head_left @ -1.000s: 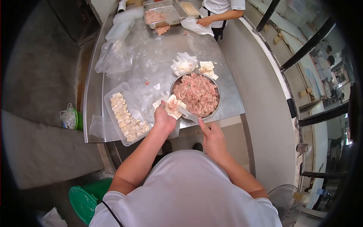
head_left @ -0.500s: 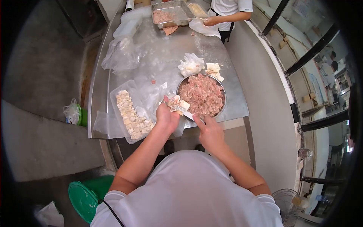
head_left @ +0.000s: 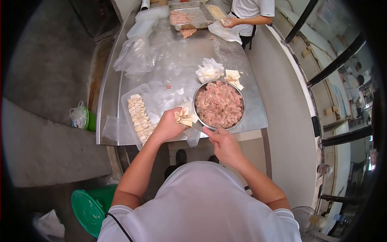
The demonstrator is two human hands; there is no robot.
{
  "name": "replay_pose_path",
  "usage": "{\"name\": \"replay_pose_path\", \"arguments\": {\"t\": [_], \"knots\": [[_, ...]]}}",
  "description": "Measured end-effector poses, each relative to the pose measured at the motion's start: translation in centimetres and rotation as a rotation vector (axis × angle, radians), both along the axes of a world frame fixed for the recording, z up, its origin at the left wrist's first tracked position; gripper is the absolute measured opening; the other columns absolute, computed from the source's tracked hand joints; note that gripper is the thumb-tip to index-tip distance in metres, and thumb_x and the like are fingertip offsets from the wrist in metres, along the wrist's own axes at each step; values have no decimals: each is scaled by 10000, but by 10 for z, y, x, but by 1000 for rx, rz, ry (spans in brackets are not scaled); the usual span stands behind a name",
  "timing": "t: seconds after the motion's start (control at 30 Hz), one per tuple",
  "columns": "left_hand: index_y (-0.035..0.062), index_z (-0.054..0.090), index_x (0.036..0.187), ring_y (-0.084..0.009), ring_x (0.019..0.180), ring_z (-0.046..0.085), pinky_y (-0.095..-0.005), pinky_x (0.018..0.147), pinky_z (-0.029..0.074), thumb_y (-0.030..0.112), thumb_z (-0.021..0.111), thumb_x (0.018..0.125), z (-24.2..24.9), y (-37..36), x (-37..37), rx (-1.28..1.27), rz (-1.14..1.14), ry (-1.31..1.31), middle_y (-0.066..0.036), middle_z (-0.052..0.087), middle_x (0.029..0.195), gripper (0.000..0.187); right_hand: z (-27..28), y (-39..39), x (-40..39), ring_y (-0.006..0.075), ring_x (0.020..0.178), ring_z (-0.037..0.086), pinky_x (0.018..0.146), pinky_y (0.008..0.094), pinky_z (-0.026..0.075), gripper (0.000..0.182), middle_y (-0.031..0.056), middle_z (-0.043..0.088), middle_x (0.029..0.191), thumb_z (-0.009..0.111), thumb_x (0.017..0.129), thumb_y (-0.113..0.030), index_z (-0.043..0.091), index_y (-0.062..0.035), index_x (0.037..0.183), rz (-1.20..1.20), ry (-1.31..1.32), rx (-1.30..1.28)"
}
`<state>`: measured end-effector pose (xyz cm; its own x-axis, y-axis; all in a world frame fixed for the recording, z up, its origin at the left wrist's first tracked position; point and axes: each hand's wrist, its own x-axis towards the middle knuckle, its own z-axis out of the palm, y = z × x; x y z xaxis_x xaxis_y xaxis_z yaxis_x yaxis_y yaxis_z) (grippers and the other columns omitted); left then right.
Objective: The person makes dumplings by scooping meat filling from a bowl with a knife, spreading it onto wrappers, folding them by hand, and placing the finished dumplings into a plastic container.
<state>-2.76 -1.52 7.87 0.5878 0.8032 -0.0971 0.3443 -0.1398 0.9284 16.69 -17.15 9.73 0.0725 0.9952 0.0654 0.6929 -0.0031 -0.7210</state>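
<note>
My left hand (head_left: 169,126) is closed around several folded wontons (head_left: 184,117), made of pale thin wrappers, beside the rim of a round metal bowl. My right hand (head_left: 225,144) grips a narrow flat spreader (head_left: 198,127), its blade pointing left towards the wontons. The handle is hidden in my fingers. Pink minced meat (head_left: 219,104) with green flecks fills the bowl (head_left: 195,105). Left of my left hand, a clear plastic tray (head_left: 152,105) holds rows of finished wontons (head_left: 139,117).
Behind the bowl lie a crumpled plastic bag (head_left: 210,70) and a stack of wrappers (head_left: 234,79). A metal pan (head_left: 193,25) with meat stands at the steel table's (head_left: 177,54) far end, near another person's hand (head_left: 230,22). Plastic bags (head_left: 135,56) lie at left.
My left hand has turned over, and the wrapper in it is now folded. The spreader has drawn slightly away from it. The whole view has shifted a little.
</note>
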Motion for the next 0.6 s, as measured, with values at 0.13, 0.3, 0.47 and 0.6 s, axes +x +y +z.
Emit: {"name": "replay_pose_path", "arguments": {"t": [0.13,0.3,0.47,0.6], "knots": [[18,683,995,-97,797,638,-285,738,526,-10,803,753,7,-1,-11,125,-99,76,-7,705,850,271,41,0,13,306,799,632,712,445,511,384,114,604,835,621,893,-27,746,-198,1213,63,-153,-54],[21,673,934,-76,806,628,-271,733,518,38,837,779,3,-8,-14,-13,-9,-100,-2,699,840,226,61,-4,39,256,749,647,705,393,524,303,110,681,900,720,868,-90,740,-79,1171,-67,5,-132],[33,654,854,-58,789,603,-261,707,504,130,870,799,-1,-32,-6,-246,-3,-337,6,683,816,243,-12,17,3,89,681,538,637,277,466,238,33,642,827,801,834,-109,719,5,1026,-134,640,-150],[34,669,859,-57,729,543,-278,664,490,230,916,758,13,-40,-13,-157,-80,2,19,650,746,331,-12,34,-19,41,626,485,561,236,396,156,-34,606,718,774,858,-97,710,31,917,-69,663,-153]]}}
